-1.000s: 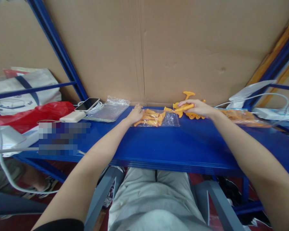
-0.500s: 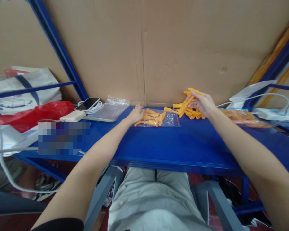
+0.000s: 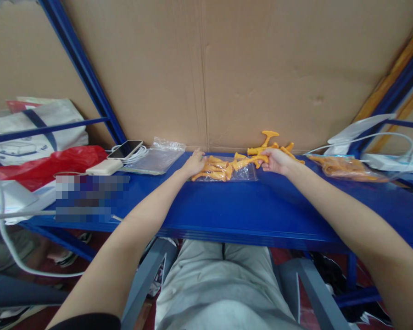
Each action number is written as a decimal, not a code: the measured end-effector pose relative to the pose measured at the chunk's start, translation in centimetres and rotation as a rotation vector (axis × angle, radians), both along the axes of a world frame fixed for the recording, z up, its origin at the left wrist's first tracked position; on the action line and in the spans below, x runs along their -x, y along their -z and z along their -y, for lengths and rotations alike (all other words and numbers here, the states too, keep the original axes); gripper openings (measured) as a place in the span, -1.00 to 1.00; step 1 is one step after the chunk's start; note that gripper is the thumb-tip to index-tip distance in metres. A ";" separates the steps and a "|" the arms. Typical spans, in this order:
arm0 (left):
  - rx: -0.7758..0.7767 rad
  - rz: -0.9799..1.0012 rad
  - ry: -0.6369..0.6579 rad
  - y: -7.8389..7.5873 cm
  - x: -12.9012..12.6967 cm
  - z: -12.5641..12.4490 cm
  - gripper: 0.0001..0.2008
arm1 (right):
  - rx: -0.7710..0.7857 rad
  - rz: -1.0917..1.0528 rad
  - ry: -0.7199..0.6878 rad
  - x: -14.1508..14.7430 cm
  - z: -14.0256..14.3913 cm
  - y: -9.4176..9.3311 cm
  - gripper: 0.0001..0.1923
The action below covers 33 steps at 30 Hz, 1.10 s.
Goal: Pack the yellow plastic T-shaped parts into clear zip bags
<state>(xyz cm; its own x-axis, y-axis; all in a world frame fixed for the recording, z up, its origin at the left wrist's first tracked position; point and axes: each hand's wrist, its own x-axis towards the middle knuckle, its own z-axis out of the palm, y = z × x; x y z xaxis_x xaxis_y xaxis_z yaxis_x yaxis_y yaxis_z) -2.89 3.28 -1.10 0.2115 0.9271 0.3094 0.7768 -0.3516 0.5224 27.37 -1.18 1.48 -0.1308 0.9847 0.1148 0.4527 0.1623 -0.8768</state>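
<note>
1. Our right hand (image 3: 274, 160) pinches one orange plastic piece (image 3: 248, 161), its tip aimed at the mouth of the clear bag (image 3: 239, 171).
2. Our left hand (image 3: 193, 163) lies flat with fingers together on the bag's left end, pinning the slippery film to the blue shelf (image 3: 248, 206).
3. Inside the bag lie bagged orange pieces (image 3: 213, 168), smooth and stubby.
4. A loose orange pile (image 3: 273, 144) sits behind our right hand, against the cardboard (image 3: 227, 68).
5. Farther left lie empty bags (image 3: 154, 158) and a phone (image 3: 125, 148).
</note>
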 end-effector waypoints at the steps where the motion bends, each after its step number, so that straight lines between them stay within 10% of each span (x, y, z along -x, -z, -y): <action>1: 0.001 0.013 0.002 -0.1 -0.1 0.1 -0.64 | 0.098 -0.105 0.001 0.1 0.1 0.0 -0.85; 5: 0.027 0.106 -0.011 0.0 -0.3 0.1 -0.71 | 0.415 -0.518 0.050 0.7 0.4 0.1 -0.80; 13: 0.113 0.386 0.031 0.9 -1.2 -0.1 -0.76 | 0.491 -0.653 -0.039 2.1 1.0 0.9 -0.68; 33: 0.216 0.640 0.085 0.2 -3.5 1.9 -0.71 | 0.428 -0.425 -0.213 4.2 2.1 2.1 -0.77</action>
<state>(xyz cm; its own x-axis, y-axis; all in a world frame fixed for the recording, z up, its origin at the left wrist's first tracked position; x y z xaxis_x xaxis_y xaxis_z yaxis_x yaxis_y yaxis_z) 0.57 1.39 -1.27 0.1233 0.9704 0.2079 0.2652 -0.2341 0.9354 23.16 -3.26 -0.57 -0.3589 0.9121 -0.1981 0.0473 -0.1942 -0.9798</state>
